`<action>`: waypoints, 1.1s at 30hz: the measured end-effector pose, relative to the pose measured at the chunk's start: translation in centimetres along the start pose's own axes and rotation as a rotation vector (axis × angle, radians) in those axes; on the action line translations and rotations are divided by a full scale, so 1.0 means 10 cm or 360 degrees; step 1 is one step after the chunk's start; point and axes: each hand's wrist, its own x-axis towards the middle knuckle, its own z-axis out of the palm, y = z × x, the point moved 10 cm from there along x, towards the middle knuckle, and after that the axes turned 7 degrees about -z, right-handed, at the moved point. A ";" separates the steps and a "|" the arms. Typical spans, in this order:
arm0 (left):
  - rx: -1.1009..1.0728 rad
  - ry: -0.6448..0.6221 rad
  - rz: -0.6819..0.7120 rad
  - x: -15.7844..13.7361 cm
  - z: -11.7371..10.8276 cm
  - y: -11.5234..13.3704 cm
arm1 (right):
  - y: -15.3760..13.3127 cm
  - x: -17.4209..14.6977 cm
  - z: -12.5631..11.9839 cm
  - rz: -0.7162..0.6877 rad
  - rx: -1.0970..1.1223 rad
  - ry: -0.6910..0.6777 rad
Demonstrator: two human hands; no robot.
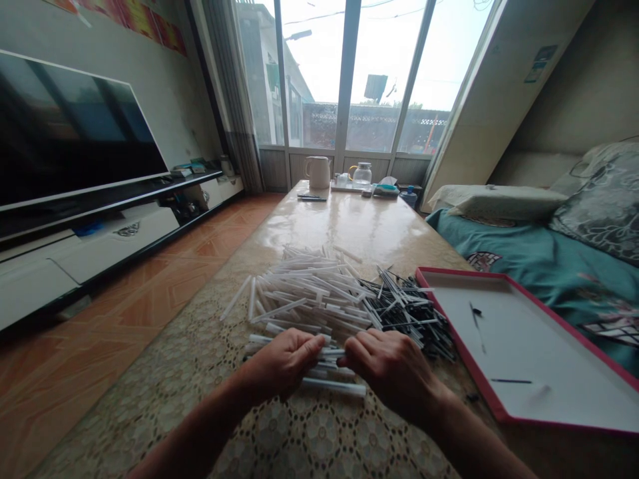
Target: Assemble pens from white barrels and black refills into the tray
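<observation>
the left hand and the right hand are near each other with a narrow gap between them; the left pinches a thin pale tube between thumb and forefinger, while the right has its fingers curled at the tube's other end, and i cannot tell how firmly it grips, as the fingers hide it. a thicker white tube lies on the table just on the near side of the hands. beyond them spreads a loose heap of white tubes, and touching its right side is a pile of dark thin rods. further right sits a red-rimmed tray holding a dark thin rod. at the far end stand a pale pitcher, a glass jug and a tissue packet, its printing too small to read. a blue-green and white label on the right-hand wall and the red and gold posters above the television are also illegible from here.
</observation>
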 end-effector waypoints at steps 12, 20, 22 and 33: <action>0.1358 0.0614 0.0840 -0.24 0.09 0.47 | 0.17 -0.21 0.38 0.0176 0.0473 -0.0138; 0.0212 0.0154 0.0162 -0.05 -0.01 0.12 | 0.05 -0.05 0.08 0.0002 0.0166 -0.0055; -0.0168 0.0090 -0.0093 -0.02 -0.11 -0.09 | 0.14 -0.09 -0.03 0.0008 0.0076 0.0031; 0.0354 0.1005 0.0247 -0.11 -0.87 0.01 | 0.59 -0.26 -0.03 0.0394 0.0192 0.0212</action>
